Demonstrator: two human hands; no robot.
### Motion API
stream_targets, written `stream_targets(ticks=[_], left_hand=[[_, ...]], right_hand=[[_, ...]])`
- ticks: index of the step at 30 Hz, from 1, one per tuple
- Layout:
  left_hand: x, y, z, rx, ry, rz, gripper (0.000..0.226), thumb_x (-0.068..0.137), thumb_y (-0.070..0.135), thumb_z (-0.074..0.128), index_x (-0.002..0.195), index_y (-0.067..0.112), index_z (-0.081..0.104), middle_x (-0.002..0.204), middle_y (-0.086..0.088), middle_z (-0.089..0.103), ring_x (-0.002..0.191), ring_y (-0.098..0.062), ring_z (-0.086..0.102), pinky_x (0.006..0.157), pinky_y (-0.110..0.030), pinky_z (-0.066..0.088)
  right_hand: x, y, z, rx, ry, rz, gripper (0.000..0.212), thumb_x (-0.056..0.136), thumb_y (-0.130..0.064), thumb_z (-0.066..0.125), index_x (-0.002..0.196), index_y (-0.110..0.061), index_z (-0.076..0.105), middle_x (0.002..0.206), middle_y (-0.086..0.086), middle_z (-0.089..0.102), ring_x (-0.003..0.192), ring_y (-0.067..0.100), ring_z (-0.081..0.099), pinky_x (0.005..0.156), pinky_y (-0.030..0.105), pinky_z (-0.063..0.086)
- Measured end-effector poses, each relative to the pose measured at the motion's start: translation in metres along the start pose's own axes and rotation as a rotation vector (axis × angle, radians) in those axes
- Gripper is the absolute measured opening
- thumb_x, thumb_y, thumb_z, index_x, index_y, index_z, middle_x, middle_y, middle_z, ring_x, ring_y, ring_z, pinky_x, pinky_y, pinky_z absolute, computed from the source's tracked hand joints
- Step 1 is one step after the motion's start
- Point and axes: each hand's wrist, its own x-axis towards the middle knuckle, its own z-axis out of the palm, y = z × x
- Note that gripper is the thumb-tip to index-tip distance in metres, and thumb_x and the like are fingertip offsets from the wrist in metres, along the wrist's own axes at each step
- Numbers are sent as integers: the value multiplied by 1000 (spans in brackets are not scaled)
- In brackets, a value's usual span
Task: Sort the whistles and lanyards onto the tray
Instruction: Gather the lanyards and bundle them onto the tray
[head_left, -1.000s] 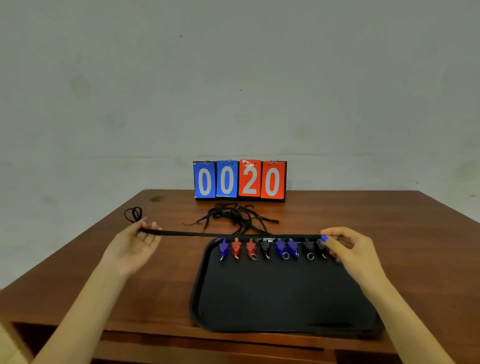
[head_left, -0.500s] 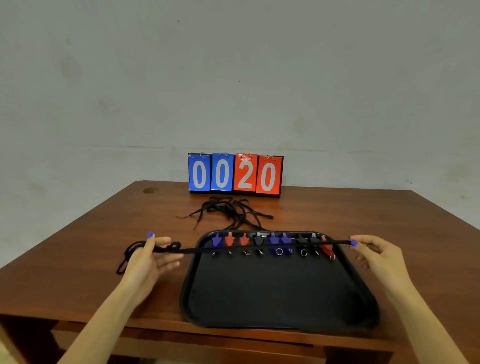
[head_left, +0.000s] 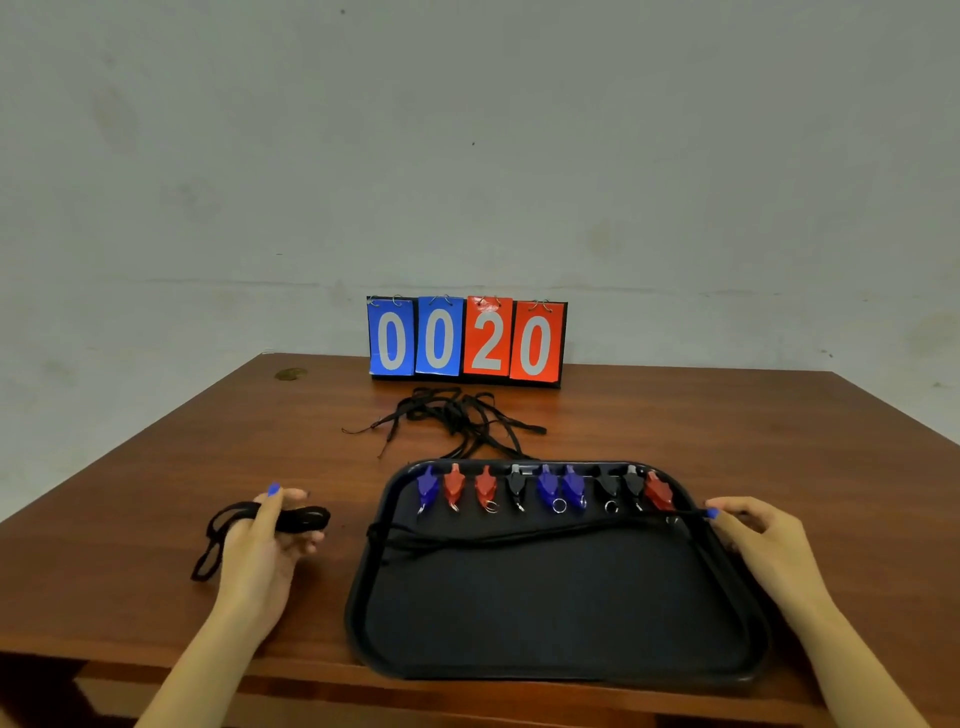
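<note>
A black tray (head_left: 550, 618) sits on a brown wooden desk (head_left: 675, 415), close to its near edge and a little right of centre. Along the far inner edge of the tray lies a row of nine whistles (head_left: 545, 488), side by side: blue, red, red, black, blue, blue, black, black, red from left to right, several with small metal rings at their near ends. Just in front of that row, a black lanyard (head_left: 519, 540) lies slack across the tray, running from a bunched end at the tray's left rim to its right rim. There the right hand (head_left: 758, 540) rests at the rim, its fingers (head_left: 714, 513) pinched together on the lanyard's end. The left hand (head_left: 265, 545) is on the desk to the left of the tray, apart from it, with its fingers curled around a second lanyard (head_left: 304, 519), a dark bundle whose loops trail off to the left onto the desk. Both hands show blue nail polish. Beyond the tray, a loose pile of lanyards (head_left: 452, 421) lies tangled on the desk, near the tray's far rim. Behind that pile, at the desk's far edge against a pale wall, stands a flip scoreboard (head_left: 465, 340) with two blue cards reading 0 and 0 and two red cards reading 2 and 0.
</note>
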Motion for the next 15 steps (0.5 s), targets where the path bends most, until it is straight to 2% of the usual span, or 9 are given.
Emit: stream_targets(ticks=[1,3,6,9,11,13,15], left_hand=[[0,-2,1,95,-16,47,23,96,22,43,89,10,61,70,-12,59,52,-16,58,53,-28,43],[3,-8,3,394,-99,142,18,93,20,50,99,11,64,73,-10,65,63,-18,63,62,-29,45],[5,-14,11,752,-276,203,20,88,27,56,107,23,62,81,0,68,75,-3,59,76,-29,47],[6,-16,17,938,-316,195,23,81,38,64,103,37,56,79,4,62,67,-10,56,63,-29,47],[4,-16,20,983,-324,215,18,81,34,67,97,37,58,81,7,64,70,-10,61,58,-30,51],[2,-16,21,930,-308,227,10,82,27,67,92,29,66,85,8,66,76,-8,62,60,-29,51],[0,-15,20,875,-263,237,4,84,20,65,86,22,68,81,2,68,74,-12,63,61,-32,51]], right_hand=[[-1,0,0,-10,-4,0,15,87,-5,59,87,-19,65,89,-2,64,83,13,58,78,33,44],[-1,1,1,-42,-11,-8,14,87,-6,59,93,-18,65,87,-7,63,86,17,58,75,30,43],[-2,3,0,-76,-6,-3,22,88,-9,60,108,-17,62,93,-6,60,88,15,56,72,29,43],[-3,4,-1,-85,3,31,29,87,-9,60,115,-19,58,105,2,57,96,18,53,76,31,42],[-3,4,-2,-76,7,38,29,88,-9,60,115,-18,57,106,2,56,97,18,52,76,30,42],[-4,3,-2,-79,12,24,23,88,-9,59,111,-15,61,102,2,58,94,18,53,74,28,42],[-4,3,-1,-89,7,13,19,89,-8,58,106,-12,64,95,-1,61,93,19,56,76,29,43]])
